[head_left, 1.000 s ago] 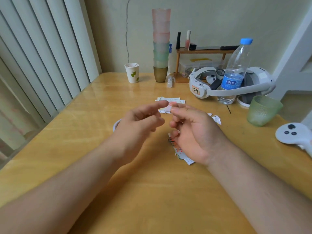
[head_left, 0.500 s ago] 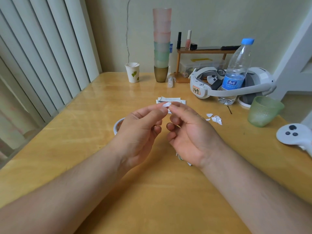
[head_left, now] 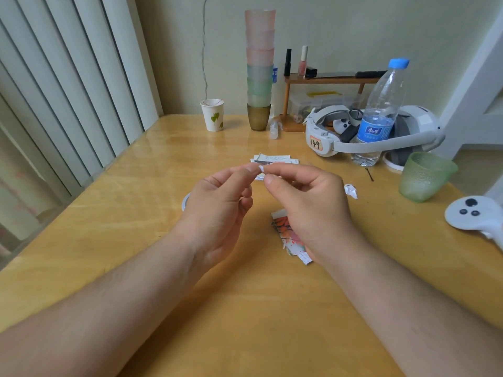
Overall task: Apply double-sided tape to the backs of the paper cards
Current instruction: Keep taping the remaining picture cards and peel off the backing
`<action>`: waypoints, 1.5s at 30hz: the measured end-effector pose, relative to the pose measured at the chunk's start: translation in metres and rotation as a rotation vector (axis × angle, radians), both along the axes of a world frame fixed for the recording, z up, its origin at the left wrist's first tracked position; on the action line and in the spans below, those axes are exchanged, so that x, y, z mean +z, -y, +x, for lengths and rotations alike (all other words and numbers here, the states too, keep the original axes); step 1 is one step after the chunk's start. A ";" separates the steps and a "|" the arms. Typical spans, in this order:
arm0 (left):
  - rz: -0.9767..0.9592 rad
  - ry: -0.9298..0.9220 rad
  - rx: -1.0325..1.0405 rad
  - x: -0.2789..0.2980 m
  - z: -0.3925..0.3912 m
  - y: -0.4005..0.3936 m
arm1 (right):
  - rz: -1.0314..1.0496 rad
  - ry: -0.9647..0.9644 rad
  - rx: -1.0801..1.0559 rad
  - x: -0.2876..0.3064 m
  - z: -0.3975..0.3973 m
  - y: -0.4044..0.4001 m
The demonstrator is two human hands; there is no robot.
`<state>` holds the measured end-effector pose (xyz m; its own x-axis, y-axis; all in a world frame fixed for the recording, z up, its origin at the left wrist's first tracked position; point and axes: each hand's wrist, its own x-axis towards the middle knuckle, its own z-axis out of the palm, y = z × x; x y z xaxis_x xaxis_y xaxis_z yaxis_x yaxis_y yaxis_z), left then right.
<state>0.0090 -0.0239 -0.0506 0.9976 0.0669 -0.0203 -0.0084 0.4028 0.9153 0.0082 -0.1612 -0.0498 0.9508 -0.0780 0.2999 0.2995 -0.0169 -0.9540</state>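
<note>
Fingertips of both hands meet above the table (head_left: 114, 240) — the left hand (head_left: 217, 210) and right hand (head_left: 313, 208) each pinch one small white scrap of tape (head_left: 261, 168), probably peeling its backing. Sticky tape could fold onto itself or cling to skin. Its long axis seems upright; too small to be sure. Cards (head_left: 288, 235) lie under the right hand.

Both hands meet above the table (head_left: 136, 213), the left hand (head_left: 217, 202) and right hand (head_left: 313, 202) pinching a scrap of tape (head_left: 261, 168) between them. Beyond the fingertips lies a stack of cards (head_left: 275, 159). Under the right hand lie more cards (head_left: 288, 235). Right of it sit paper scraps (head_left: 351, 191), then a cup (head_left: 424, 175) and a controller (head_left: 473, 213). A tape roll (head_left: 185, 202) peeks out left of the left hand.
</note>
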 end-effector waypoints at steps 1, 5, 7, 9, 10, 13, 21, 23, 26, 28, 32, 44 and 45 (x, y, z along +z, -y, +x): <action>0.012 0.005 0.014 0.000 -0.001 0.000 | -0.032 0.023 -0.028 0.000 0.000 0.000; 0.036 0.022 0.074 0.000 0.000 0.000 | 0.017 -0.086 -0.101 0.005 0.004 0.006; 0.059 0.028 0.088 0.000 0.002 -0.002 | 0.012 -0.087 -0.113 0.007 0.007 0.012; 0.089 0.047 0.088 -0.001 0.002 -0.003 | -0.032 -0.055 -0.072 0.008 0.006 0.016; 0.102 0.059 0.083 -0.001 0.002 -0.002 | -0.054 -0.037 -0.037 0.008 0.005 0.017; 0.118 0.088 0.061 -0.002 -0.001 0.001 | -0.096 -0.019 0.051 0.007 0.002 0.015; 0.106 0.110 0.000 -0.002 -0.006 0.005 | -0.092 -0.032 0.065 0.006 0.003 0.012; 0.108 0.120 -0.023 -0.004 -0.006 0.004 | -0.082 -0.031 0.073 0.006 0.003 0.012; 0.105 0.133 -0.049 -0.004 -0.006 0.004 | -0.083 -0.022 0.067 0.005 0.005 0.012; 0.107 0.136 -0.059 -0.004 -0.005 0.004 | -0.079 -0.026 0.068 0.005 0.005 0.013; 0.106 0.143 -0.071 -0.005 -0.004 0.004 | -0.051 -0.041 0.073 0.003 0.006 0.013; 0.454 0.311 -0.040 -0.009 -0.010 0.002 | -0.064 -0.008 0.006 -0.005 0.013 0.015; 0.466 0.313 -0.026 -0.008 -0.011 0.002 | -0.063 -0.004 0.010 -0.005 0.014 0.015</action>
